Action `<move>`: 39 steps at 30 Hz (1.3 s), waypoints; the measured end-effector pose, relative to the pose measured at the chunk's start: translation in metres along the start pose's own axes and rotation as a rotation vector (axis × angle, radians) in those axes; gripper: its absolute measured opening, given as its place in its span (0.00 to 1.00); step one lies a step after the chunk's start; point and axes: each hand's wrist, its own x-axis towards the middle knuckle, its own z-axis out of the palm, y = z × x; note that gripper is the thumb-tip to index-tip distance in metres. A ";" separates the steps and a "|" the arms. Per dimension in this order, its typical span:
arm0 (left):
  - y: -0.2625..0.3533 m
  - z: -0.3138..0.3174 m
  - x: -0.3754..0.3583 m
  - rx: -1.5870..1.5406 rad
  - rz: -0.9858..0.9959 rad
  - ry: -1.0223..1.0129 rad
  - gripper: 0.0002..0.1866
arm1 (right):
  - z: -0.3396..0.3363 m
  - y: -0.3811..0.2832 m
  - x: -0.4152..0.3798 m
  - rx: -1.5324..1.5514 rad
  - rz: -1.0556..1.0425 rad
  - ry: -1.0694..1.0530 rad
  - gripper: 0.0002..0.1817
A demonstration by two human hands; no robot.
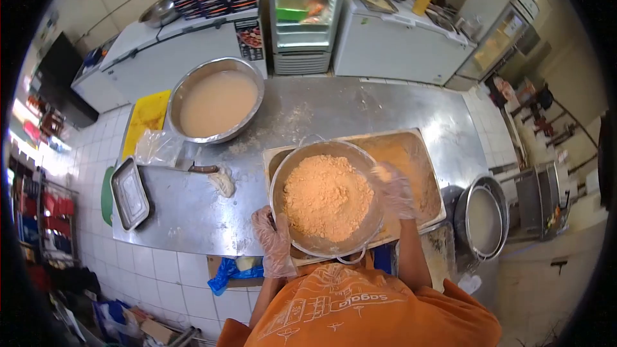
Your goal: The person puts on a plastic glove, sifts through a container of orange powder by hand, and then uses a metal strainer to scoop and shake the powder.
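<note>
A round metal bowl-like sieve [307, 244] with loop handles is heaped with orange, crumbly flour [328, 196]. It rests over a rectangular metal tray [421, 148], whose bottom is dusted with the same orange powder. My left hand [273, 241], in a clear plastic glove, is closed around the sieve's lower left rim. On the opposite side, my gloved right hand [396, 191] is at the right rim, with orange flour on its fingertips. Its fingers are smeared by motion, so their grip cannot be made out.
Beyond, a large metal bowl [247, 119] of cloudy liquid stands beside a yellow board [146, 119]. A plastic bag [159, 148], a knife [204, 169] and a small tray [130, 193] lie left. A bucket [484, 218] with pale liquid stands right. Freezers [398, 51] line the back wall.
</note>
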 end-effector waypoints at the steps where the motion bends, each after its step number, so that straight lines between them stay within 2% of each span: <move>1: 0.002 0.000 0.001 -0.004 0.012 0.010 0.10 | 0.015 0.002 -0.010 -0.081 -0.146 -0.052 0.20; 2: 0.000 0.000 0.001 0.029 0.015 -0.005 0.10 | 0.030 0.004 -0.019 -0.154 -0.297 -0.093 0.19; 4: -0.006 0.000 -0.001 0.091 0.020 -0.040 0.10 | 0.053 -0.055 -0.038 -0.624 -0.456 -0.220 0.19; 5: -0.008 0.001 0.000 0.099 0.028 -0.045 0.10 | 0.060 -0.068 -0.042 -0.655 -0.406 -0.323 0.19; 6: -0.009 0.000 0.000 0.108 0.033 -0.048 0.10 | 0.061 -0.072 -0.043 -0.681 -0.354 -0.432 0.19; 9: -0.008 0.001 -0.003 0.075 0.024 -0.053 0.10 | 0.028 -0.065 -0.027 -0.484 -0.349 -0.417 0.16; 11: -0.011 0.002 -0.002 0.064 0.061 -0.033 0.10 | -0.006 -0.037 -0.004 -0.379 -0.302 -0.341 0.18; 12: -0.011 0.002 -0.002 0.066 0.065 -0.034 0.11 | -0.028 -0.015 0.008 -0.296 -0.253 -0.323 0.18; 14: -0.011 0.002 -0.003 0.069 0.067 -0.031 0.11 | -0.055 -0.013 0.023 -0.407 0.018 -0.338 0.21; 15: -0.012 0.003 -0.003 0.076 0.059 -0.026 0.11 | -0.065 -0.031 0.026 -0.597 0.243 -0.367 0.24; 17: -0.014 0.003 -0.004 0.036 0.073 -0.015 0.10 | -0.075 -0.023 0.028 -0.820 0.339 -0.402 0.29; 19: -0.019 0.007 -0.002 0.007 0.087 0.028 0.11 | -0.079 0.047 0.036 -0.886 0.065 -0.434 0.31; 22: -0.017 0.002 -0.001 0.084 0.085 -0.016 0.11 | -0.070 0.092 0.040 -0.892 -0.623 -0.576 0.33; 25: -0.017 0.004 0.000 0.152 0.098 -0.007 0.13 | -0.043 0.091 0.057 -1.079 -0.591 -0.581 0.35; 28: -0.016 0.002 0.000 0.206 0.102 -0.009 0.13 | -0.040 0.003 0.043 -0.865 -0.264 -0.870 0.37; 32: -0.016 0.006 0.000 0.181 0.116 0.009 0.13 | -0.033 0.076 0.041 -1.053 -0.484 -0.945 0.30; 39: -0.027 0.005 -0.001 0.223 0.090 0.006 0.13 | -0.009 0.097 0.069 -0.982 -0.649 -1.144 0.27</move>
